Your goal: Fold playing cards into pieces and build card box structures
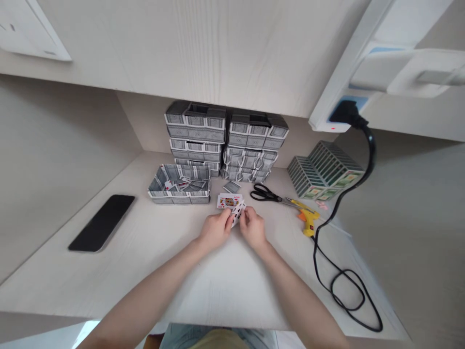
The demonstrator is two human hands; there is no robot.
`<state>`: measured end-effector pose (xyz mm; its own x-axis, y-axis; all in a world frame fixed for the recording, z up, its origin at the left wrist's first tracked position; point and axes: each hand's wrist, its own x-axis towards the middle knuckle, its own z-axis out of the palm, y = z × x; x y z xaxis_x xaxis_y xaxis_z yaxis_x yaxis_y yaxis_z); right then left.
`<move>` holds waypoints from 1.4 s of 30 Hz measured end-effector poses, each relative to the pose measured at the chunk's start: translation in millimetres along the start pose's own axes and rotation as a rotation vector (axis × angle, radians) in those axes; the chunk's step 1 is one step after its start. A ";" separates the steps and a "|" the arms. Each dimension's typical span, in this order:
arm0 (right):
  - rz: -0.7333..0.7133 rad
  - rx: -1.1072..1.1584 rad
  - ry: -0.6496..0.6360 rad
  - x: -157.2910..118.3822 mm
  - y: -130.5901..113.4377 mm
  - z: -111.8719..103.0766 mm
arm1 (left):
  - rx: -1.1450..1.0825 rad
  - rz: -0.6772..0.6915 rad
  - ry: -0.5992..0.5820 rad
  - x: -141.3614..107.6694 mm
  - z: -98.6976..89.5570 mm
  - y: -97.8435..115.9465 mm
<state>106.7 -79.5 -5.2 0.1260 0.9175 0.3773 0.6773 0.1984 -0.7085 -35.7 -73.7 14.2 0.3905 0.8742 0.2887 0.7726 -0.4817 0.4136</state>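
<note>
Between my two hands, above the middle of the table, a playing card point(238, 213) with black pips is held at a tilt. My left hand point(217, 228) pinches its left side between thumb and fingers. My right hand point(253, 225) is closed on its right edge. Just beyond them lies a face-up king card point(228, 200). A small face-down pile of cards point(231, 187) sits a little farther back. To the left stands an open box made of cards point(179, 199) with several loose cards and pieces inside.
Stacked card-built boxes point(198, 133) line the back wall. Black scissors point(267, 193) and a yellow glue gun point(308, 218) lie to the right, its black cord point(336, 208) running up to a power strip. A phone point(102, 223) lies left; green-striped boxes point(319, 172) stand back right.
</note>
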 end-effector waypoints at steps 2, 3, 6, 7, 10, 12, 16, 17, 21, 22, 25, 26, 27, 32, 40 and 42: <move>0.006 -0.079 0.051 -3.2 -3.4 2.2 | -0.009 0.032 0.025 -2.1 -0.7 3.3; 0.012 -0.081 0.062 -3.8 -4.3 2.8 | -0.014 0.039 0.033 -2.5 -1.1 4.0; 0.017 0.040 0.061 -1.5 -4.0 2.3 | -0.026 0.021 0.040 -1.2 -2.4 2.5; 0.015 0.113 0.055 0.0 -3.1 1.8 | -0.028 0.008 0.037 -0.3 -2.8 1.2; 0.016 0.358 0.017 4.3 0.9 0.4 | -0.040 -0.021 0.023 2.0 -3.9 -2.2; 0.029 0.456 -0.022 5.8 4.0 -0.5 | -0.056 -0.027 0.006 2.7 -4.5 -3.3; 0.053 0.426 -0.067 6.7 7.7 -4.8 | -0.104 -0.029 -0.021 3.0 -5.1 -3.6; 0.055 0.402 -0.073 6.8 7.7 -6.3 | -0.115 -0.030 -0.023 2.9 -5.0 -3.6; 0.034 0.260 -0.073 5.4 4.4 -9.7 | -0.148 -0.041 -0.042 0.9 -2.6 -1.7; 0.027 0.203 -0.063 4.2 2.9 -9.4 | -0.153 -0.034 -0.047 -0.2 -1.5 -0.3; 0.030 -0.014 -0.006 -1.3 -2.1 -6.4 | -0.151 0.038 -0.053 -4.7 1.6 5.2; 0.036 -0.081 0.015 -3.1 -3.7 -5.3 | -0.148 0.064 -0.053 -6.1 2.2 6.9; 0.039 -0.128 0.033 -4.5 -5.0 -4.3 | -0.147 0.081 -0.049 -7.0 2.5 8.1; 0.001 -0.006 0.083 -3.5 -6.7 -4.5 | -0.194 -0.001 -0.012 -4.3 0.0 6.5; -0.037 -0.001 0.021 -0.4 -4.6 -10.3 | -0.334 -0.062 -0.033 -1.7 -0.7 5.9; -0.048 -0.041 0.022 -0.7 -5.0 -11.1 | -0.322 -0.054 -0.045 -2.7 -0.3 7.1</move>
<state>111.3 -84.9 4.7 0.1083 0.8993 0.4238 0.7118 0.2275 -0.6646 -31.4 -79.4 16.6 0.3807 0.8972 0.2237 0.5971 -0.4232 0.6814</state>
